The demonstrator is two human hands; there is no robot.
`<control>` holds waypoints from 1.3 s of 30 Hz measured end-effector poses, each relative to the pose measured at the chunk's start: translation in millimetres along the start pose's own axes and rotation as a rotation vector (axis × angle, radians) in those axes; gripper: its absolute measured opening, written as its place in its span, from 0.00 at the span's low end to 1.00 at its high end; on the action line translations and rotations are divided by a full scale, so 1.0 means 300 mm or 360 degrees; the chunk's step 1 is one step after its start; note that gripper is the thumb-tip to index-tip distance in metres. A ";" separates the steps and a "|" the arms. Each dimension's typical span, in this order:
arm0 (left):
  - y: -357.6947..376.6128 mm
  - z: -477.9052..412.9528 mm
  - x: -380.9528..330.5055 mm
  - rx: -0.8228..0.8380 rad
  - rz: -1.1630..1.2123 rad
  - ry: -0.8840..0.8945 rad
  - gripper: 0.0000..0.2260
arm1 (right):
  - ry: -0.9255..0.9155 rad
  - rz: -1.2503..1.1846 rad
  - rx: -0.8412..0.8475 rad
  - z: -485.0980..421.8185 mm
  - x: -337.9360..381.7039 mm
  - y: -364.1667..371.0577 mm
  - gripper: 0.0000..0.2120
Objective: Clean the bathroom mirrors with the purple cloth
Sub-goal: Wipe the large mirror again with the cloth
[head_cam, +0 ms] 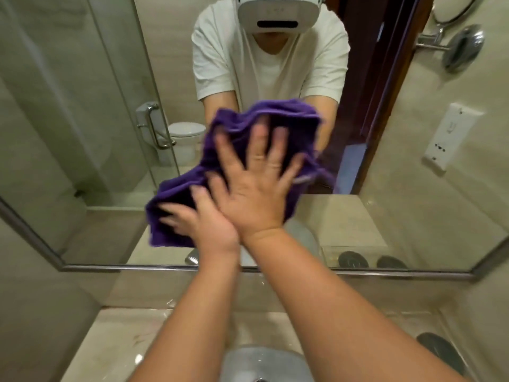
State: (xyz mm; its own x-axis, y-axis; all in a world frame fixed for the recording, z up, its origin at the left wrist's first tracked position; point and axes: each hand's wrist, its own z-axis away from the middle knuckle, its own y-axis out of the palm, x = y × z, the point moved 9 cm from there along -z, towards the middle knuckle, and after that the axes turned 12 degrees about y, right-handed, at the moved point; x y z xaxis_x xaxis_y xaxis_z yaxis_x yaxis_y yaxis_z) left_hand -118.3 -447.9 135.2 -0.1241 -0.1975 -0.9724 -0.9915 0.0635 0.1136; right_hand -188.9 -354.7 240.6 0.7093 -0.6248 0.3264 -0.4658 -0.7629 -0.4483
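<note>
A crumpled purple cloth [256,125] lies flat against the large wall mirror [82,119] at its lower middle. My right hand [256,186] presses on the cloth with fingers spread and straight. My left hand [203,219] presses the cloth's lower left part, fingers straight, with its wrist tucked beside my right wrist. Both forearms reach up from the bottom of the view. The mirror reflects a person in a white shirt, and the cloth hides the reflected hands.
A metal frame [275,270] edges the mirror's bottom. Below it lie a beige stone counter [110,340] and a sink basin [264,365]. A round swing-arm mirror [454,6] and a white wall panel [449,136] hang on the right wall. Dark round objects [440,351] sit at the counter's right.
</note>
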 end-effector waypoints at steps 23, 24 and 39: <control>0.581 0.843 0.233 0.1381 -0.1193 0.0576 0.39 | 0.2034 -0.0389 0.0097 0.455 -1.280 -0.057 0.38; 0.560 0.886 0.308 0.1445 -0.1249 0.0433 0.38 | 0.2158 -0.0425 0.0172 0.519 -1.320 -0.043 0.39; 0.593 0.609 -0.392 0.0641 -0.0151 0.0781 0.36 | 0.1178 -0.0400 -0.0637 -0.272 -0.887 -0.458 0.42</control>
State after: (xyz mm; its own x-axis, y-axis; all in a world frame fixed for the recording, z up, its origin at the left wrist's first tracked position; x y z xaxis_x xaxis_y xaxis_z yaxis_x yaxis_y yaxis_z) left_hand -272.9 -234.6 232.6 -0.1347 -0.6388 -0.7575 -0.9183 0.3676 -0.1468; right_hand -356.8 -97.2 283.4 0.3548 -0.2719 0.8945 -0.5911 -0.8065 -0.0107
